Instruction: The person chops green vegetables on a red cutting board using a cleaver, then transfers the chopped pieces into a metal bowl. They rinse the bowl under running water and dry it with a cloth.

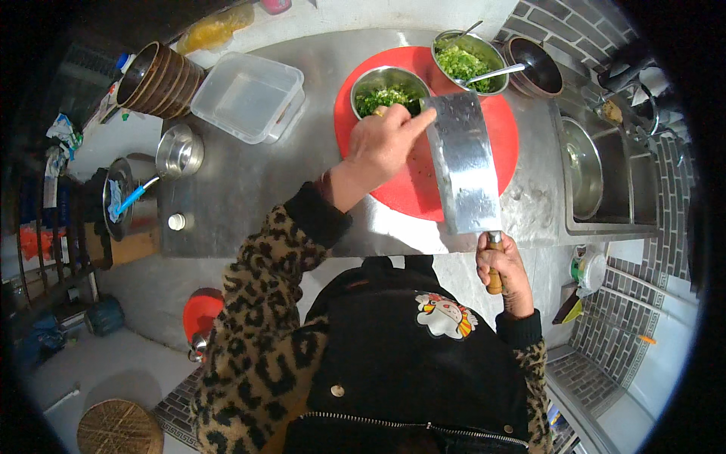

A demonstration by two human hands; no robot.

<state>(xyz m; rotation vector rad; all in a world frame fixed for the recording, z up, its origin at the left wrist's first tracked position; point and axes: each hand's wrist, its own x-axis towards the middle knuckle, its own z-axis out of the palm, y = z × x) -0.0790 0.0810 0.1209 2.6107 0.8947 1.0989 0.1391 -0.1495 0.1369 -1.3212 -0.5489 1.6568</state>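
A wide, wet-looking cleaver [465, 166] is in my right hand [514, 274], whose fingers wrap round its wooden handle. Its blade lies over a round red cutting board [505, 144]. With the index finger stretched out, my left hand [380, 144] meets the far left corner of the blade. Just beyond those fingers, a metal bowl [387, 73] of chopped greens [382, 98] rests on the board. Farther right, a larger metal bowl [499, 57] holds paler chopped greens [460, 62] and a spoon [495, 74]. A few green bits lie on the board.
On the steel counter [325, 219], a clear plastic box [246, 98] stands left of the board, near stacked brown bowls [159, 79] and a blue-handled metal ladle [180, 151]. Dark bowls [541, 66] sit far right, beside a sink [616, 166]. A small white cap [176, 222] lies near the front left.
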